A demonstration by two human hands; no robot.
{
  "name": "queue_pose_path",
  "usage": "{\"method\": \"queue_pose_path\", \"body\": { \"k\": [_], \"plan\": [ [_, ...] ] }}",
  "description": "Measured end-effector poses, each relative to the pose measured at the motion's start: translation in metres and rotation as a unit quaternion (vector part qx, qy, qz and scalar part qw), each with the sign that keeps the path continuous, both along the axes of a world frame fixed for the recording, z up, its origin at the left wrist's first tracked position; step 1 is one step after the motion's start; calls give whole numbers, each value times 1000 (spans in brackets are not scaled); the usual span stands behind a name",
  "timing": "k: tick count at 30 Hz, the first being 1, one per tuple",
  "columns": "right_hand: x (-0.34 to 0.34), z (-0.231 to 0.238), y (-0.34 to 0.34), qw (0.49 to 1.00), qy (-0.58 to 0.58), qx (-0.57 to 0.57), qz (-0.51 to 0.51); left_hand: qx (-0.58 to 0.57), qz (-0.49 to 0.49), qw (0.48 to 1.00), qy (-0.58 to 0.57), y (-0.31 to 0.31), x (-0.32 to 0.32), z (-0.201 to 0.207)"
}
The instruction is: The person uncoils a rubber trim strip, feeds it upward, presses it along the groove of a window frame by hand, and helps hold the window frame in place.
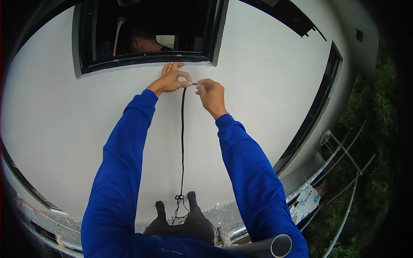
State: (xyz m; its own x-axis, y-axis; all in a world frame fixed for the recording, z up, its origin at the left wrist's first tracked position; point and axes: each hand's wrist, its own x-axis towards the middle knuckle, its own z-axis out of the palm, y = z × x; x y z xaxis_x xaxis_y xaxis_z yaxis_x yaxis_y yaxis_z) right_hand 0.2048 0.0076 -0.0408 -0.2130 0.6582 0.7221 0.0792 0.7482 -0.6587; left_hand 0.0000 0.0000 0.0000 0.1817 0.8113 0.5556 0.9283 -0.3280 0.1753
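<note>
A thin black cord (183, 137), perhaps a rubber strip, hangs down the white wall from my hands. Its lower part lies tangled in loops near my feet. My left hand (172, 80) pinches it between thumb and forefinger, the other fingers reaching up toward the sill. Closed beside it, my right hand (212, 95) grips the short end that spans the gap between both hands. Just above, a dark-framed window (148, 60) is set in the wall (258, 86). Whatever lies inside my fingertips is hidden.
Behind the window opening a person (146, 43) is partly seen. My feet are by a narrow concrete ledge (219, 213). A grey pipe (282, 246) crosses close below me. Metal scaffold poles (344, 148) stand at right, with greenery beyond. Another dark-framed window (316, 109) is at right.
</note>
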Motion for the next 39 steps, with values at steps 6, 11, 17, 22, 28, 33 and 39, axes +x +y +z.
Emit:
{"method": "queue_pose_path", "body": {
  "k": [6,11,17,22,28,33,39],
  "plan": [
    [37,16,-12,982,29,177,-63,33,11,999,-40,-8,13,-6],
    [100,69,-50,968,28,229,-97,55,16,997,-56,-6,23,-6],
    [134,116,-76,950,70,262,-152,81,32,989,-122,-27,40,7],
    [145,118,-80,937,86,280,-192,185,-78,959,-200,-55,88,2],
    [158,125,-100,920,123,317,-196,23,-361,878,-314,-120,195,0],
    [166,126,-98,908,131,341,-206,-85,-466,742,-476,-105,231,15],
    [168,134,-103,899,193,362,-154,-1,-435,736,-519,-78,222,40]
  ]
}}
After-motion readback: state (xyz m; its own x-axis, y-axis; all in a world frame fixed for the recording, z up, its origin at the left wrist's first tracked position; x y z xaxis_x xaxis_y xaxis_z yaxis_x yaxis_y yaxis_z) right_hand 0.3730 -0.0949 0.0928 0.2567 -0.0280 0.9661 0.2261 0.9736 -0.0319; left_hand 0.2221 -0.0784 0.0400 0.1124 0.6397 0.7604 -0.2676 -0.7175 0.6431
